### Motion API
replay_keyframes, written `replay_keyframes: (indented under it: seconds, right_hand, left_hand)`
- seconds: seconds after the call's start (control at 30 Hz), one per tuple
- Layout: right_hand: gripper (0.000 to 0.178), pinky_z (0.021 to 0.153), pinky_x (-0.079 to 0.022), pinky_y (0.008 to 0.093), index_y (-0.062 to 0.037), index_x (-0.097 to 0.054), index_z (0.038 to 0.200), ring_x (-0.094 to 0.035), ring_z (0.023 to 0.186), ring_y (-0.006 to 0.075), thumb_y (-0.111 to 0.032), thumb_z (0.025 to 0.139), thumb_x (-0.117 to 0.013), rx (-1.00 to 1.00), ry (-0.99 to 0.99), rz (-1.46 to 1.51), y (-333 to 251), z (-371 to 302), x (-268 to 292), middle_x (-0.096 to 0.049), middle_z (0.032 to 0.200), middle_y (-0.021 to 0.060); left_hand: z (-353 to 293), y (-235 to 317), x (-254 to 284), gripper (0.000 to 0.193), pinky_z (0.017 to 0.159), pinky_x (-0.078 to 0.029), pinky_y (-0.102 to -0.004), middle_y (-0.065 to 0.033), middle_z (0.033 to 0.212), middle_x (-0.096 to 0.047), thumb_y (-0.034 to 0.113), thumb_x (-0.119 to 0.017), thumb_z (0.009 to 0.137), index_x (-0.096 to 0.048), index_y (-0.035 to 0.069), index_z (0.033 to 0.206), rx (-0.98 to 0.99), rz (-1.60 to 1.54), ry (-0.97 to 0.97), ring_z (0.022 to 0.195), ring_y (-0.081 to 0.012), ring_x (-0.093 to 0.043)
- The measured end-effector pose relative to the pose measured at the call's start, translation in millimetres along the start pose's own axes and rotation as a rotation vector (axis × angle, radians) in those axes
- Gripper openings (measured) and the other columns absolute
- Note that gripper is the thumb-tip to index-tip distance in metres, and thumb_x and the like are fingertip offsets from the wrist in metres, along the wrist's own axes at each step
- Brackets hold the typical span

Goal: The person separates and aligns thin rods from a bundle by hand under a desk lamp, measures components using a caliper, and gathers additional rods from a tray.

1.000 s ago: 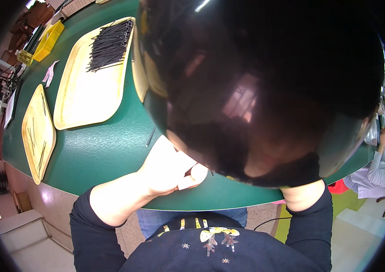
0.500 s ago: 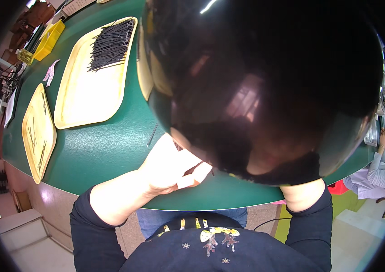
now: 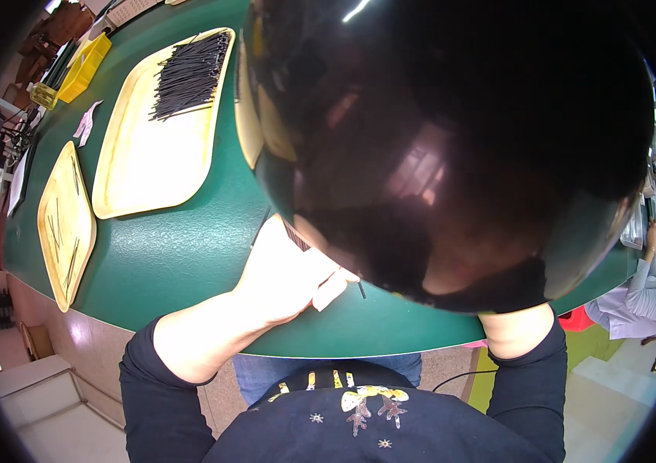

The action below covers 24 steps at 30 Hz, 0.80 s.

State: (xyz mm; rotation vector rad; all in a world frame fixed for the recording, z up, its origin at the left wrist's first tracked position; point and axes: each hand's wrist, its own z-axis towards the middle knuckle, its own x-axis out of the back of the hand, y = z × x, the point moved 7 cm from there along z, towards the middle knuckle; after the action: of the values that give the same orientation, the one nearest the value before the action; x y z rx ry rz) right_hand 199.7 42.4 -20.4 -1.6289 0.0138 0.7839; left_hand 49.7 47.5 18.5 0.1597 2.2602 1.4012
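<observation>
Thin black stick point(image 3: 297, 236) in curled left hand point(image 3: 285, 274)

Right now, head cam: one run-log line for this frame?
left hand: on green table, pinching thin black stick | right hand: hidden behind dark dome | yellow tray: black sticks piled

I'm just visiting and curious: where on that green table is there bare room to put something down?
Bare green tabletop lies between the large yellow tray of thin black sticks, the smaller yellow tray and the left hand. The far left edge is crowded with yellow bins. A dark dome hides the right side.
</observation>
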Motion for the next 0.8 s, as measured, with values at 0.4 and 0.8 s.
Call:
replay_keyframes:
  seconds: [0.4,0.8]
  right_hand:
    - [0.047,0.08,-0.046,0.0272,0.0046,-0.046,0.111,-0.054,0.093,0.0201,0.011,0.065,-0.057,0.015,-0.015,-0.172,-9.0,1.0,-8.8,-0.052,0.109,0.0158]
    - [0.053,0.082,-0.044,0.0279,0.0022,-0.047,0.11,-0.053,0.095,0.0201,0.013,0.06,-0.058,0.095,-0.091,-0.534,-44.7,9.8,-43.4,-0.053,0.107,0.0147]
  left_hand:
    - [1.0,1.3,-0.6,0.024,0.048,-0.045,-0.0265,-0.0074,0.041,-0.043,-0.003,-0.045,0.075,-0.034,0.0,0.053,0.074,0.105,0.039,0.039,-0.0117,-0.047]
    - [-3.5,-10.1,-12.0,0.037,0.034,-0.032,-0.0222,-0.0087,0.041,-0.044,-0.003,-0.043,0.078,-0.039,0.001,0.041,0.134,-0.155,-0.225,0.034,-0.012,-0.042]
